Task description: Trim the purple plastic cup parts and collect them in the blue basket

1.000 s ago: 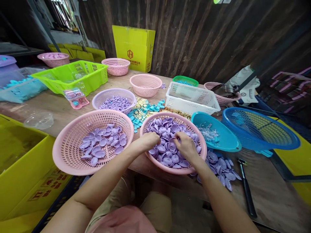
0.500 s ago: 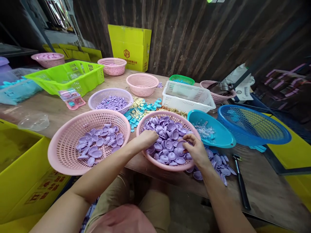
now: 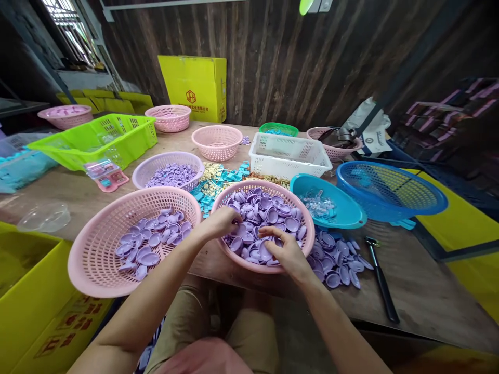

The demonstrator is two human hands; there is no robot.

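Observation:
A pink basket (image 3: 309,244) in front of me is heaped with shallow purple oval plastic pieces (image 3: 272,215). My left hand (image 3: 223,223) is over its left side, fingers curled in; whatever they grip is hidden. On the right side of the heap, my right hand (image 3: 286,253) has its thumb and fingers apart, touching the purple pieces. A larger pink basket (image 3: 91,259) to the left has a thinner layer of similar pieces (image 3: 154,239). More of them lie in a loose pile (image 3: 339,259) on the table at the right.
A black-handled hammer (image 3: 382,283) lies at the right. Beyond the baskets are a teal scoop-shaped basket (image 3: 351,210), a blue basket (image 3: 393,208), a white crate (image 3: 288,165), a lilac basket (image 3: 142,174) of small purple parts, and a lime crate (image 3: 117,150).
My right hand has moved left across the heap, off the piece it was touching, closer to my left hand. My left hand stays at the basket's left side. The view has shifted.

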